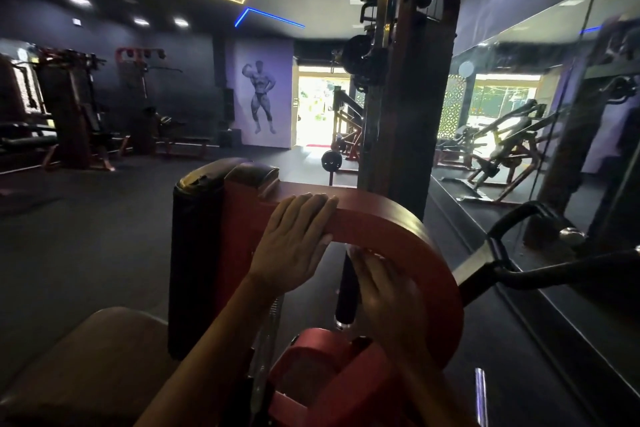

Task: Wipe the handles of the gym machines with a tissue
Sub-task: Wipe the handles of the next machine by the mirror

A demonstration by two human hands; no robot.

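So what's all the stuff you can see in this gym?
Curved arm: one, red, centre, part of the nearest machine.
Handle: one, black, upright under the curved arm.
Roller pad: one, black, upright, left of the red arm.
Seat: one, brown, bottom left.
Weight tower: one, dark, behind the red arm.
Mirror: one, right wall.
Poster: one bodybuilder, purple wall.
Other machines: several, red and black, far left.
Left hand: rests on the curved arm.
Right hand: blurred, against the handle; no tissue visible.
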